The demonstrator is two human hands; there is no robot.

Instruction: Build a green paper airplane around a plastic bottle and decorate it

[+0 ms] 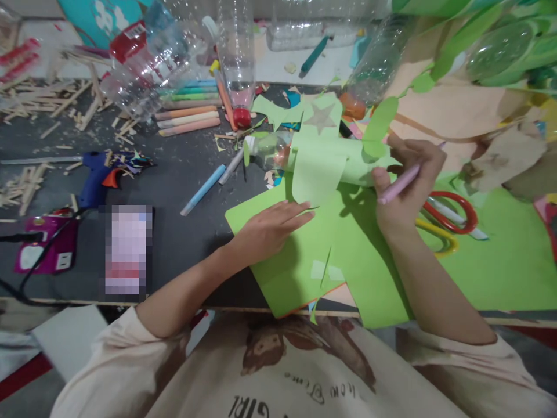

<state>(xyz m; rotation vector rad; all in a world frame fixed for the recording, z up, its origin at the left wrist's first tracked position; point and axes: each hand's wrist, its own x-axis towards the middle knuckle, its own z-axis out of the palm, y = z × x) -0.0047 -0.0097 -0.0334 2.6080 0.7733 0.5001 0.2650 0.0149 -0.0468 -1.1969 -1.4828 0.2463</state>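
Observation:
My left hand [272,226] lies flat with fingers stretched out on a sheet of light green paper [300,267] at the table's front edge. My right hand [402,186] is closed around a pink pen [398,184], its tip near the fold of a curled green paper piece [322,165]. That piece wraps a small clear plastic bottle [270,150] lying on its side just beyond my hands.
Red-handled scissors [452,212] and a yellow-handled pair [437,238] lie right of my right hand. A blue glue gun [93,177], coloured markers [187,113], empty plastic bottles [237,58], wooden sticks [39,98] and green paper scraps [278,110] crowd the dark table [174,232].

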